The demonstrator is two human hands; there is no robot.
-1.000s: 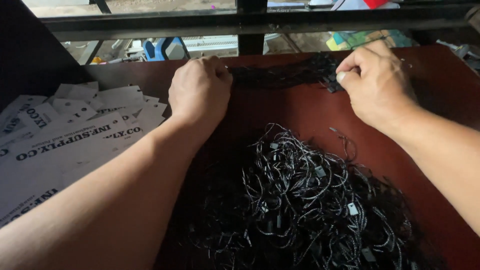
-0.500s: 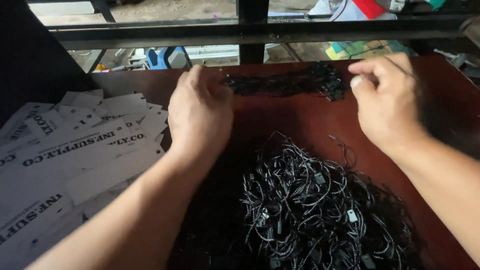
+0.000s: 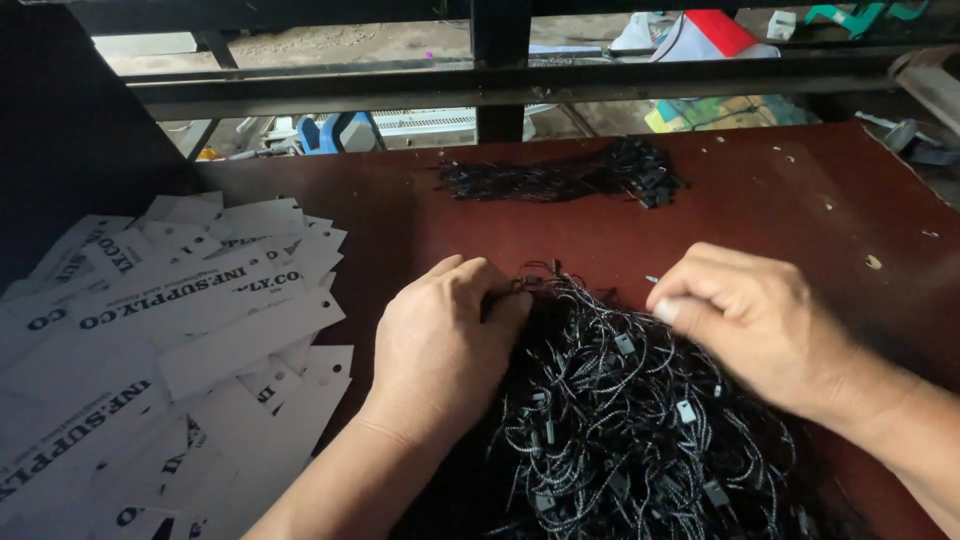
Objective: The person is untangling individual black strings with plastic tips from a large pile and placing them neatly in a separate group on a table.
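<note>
Cords, black with white flecks and small plastic fasteners, loose heap: lies nearest on the dark red table, under and just in front of both hands.

Left hand: laid palm-down on the heap's left edge, fingers curled together onto the top strands; whether a strand is actually pinched cannot be told.

Right hand: set on the heap's upper right, thumb and forefinger pressed together, apparently clamped on 1 thin cord, though the cord at the pinch is not clearly seen.

Handling note, as judgement: 1 cord is best drawn up slowly from the pinch while the heap is held down by the other hand, so tangles are not dragged along.

White printed card tags, fanned stack: left of the left hand.

Bundle of straightened black cords: beyond both hands, well apart, near the far table edge.
</note>
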